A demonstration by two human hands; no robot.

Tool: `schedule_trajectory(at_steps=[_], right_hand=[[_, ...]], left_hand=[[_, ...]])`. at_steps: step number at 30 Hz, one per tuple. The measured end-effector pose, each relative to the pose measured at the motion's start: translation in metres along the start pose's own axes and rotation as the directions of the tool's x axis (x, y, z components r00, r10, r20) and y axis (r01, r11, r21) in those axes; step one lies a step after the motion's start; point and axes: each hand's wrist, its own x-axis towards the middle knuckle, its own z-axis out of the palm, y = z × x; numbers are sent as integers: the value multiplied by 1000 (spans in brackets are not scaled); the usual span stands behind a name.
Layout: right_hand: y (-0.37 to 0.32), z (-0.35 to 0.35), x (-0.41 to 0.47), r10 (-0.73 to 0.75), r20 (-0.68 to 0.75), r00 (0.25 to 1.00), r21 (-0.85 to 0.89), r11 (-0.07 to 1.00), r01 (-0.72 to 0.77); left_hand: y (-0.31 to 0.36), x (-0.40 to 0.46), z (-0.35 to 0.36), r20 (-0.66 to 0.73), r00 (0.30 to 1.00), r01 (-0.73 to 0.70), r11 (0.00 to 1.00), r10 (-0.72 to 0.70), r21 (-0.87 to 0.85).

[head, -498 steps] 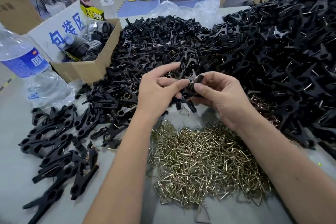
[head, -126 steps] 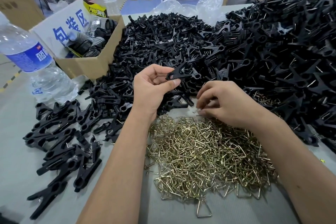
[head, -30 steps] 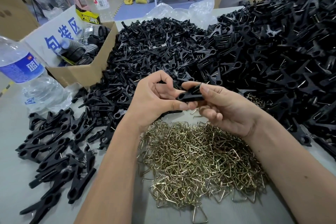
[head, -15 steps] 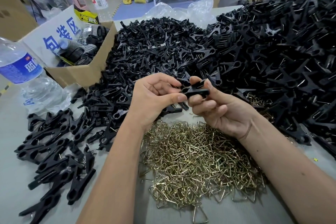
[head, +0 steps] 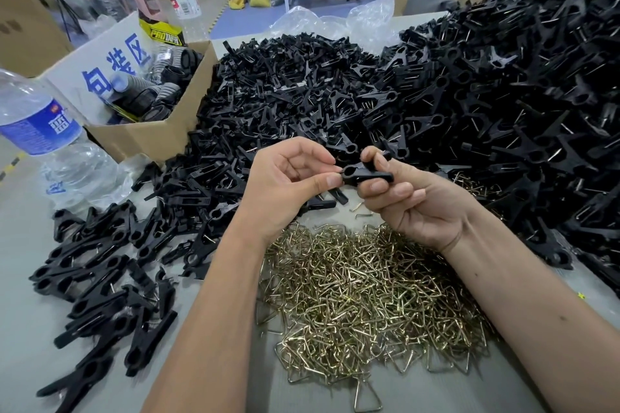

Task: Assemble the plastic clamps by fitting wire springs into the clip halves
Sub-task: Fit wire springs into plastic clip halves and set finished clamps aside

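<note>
Head-mounted view, down over hands [head: 349, 184]

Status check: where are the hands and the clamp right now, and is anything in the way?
Left hand and right hand both pinch one black clamp, held above the table. Wire springs heaped just below. Nothing between the hands.

Bright, even overhead light fills the scene, and shadows under the forearms fall soft and faint on the grey table [head: 27, 245]. Small glints show on the heap of wire springs [head: 369, 295] and on the water bottle [head: 37, 121]. Wide-angle distortion bends the edges, stretching that bottle. The centre is sharp; the far background is slightly soft.
</note>
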Motion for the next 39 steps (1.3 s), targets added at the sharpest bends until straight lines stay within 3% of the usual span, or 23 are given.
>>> schedule_trajectory(at_steps=[4,8,10,12,14,16,17,18,20,22,24,27,33,39], right_hand=[[2,4,2,-157,-92,983,-333,936,118],[-24,24,5,-456,-145,878,-753,626,201],[-53,38,11,-620,-123,775,-884,424,199],[-86,50,24,-788,-87,609,-967,214,139],[-117,60,40,-906,-51,420,-999,42,-29],[-138,66,54,-947,33,318,-961,-117,-250],[-140,70,63,-936,99,338,-922,-214,-324],[-137,75,73,-897,161,411,-874,-323,-362],[-118,82,98,-740,212,638,-760,-535,-368],[-104,80,125,-534,124,837,-600,-712,-365],[-97,72,151,-343,-44,938,-418,-847,-329],[-96,50,175,-259,-226,939,-262,-912,-315],[-102,34,187,-266,-244,933,-352,-872,-340],[-105,30,182,-231,-185,955,-346,-895,-284]], left_hand=[[0,2,0,-83,996,-16,999,20,51],[-1,11,-4,-319,947,45,980,19,192],[2,25,-10,-400,916,98,939,45,330],[8,42,-17,-417,907,157,868,63,472],[14,64,-25,-389,920,223,760,43,610],[19,85,-33,-338,939,295,633,-57,715],[20,95,-35,-309,942,326,576,-130,750],[20,104,-36,-277,938,346,525,-209,777],[16,118,-36,-210,916,355,447,-341,821],[10,126,-35,-178,890,365,421,-420,830],[3,133,-38,-154,872,378,438,-465,816],[0,138,-44,-118,881,330,417,-458,847],[0,138,-51,-10,893,146,270,-449,952],[-2,135,-64,-51,920,179,302,-389,936]])
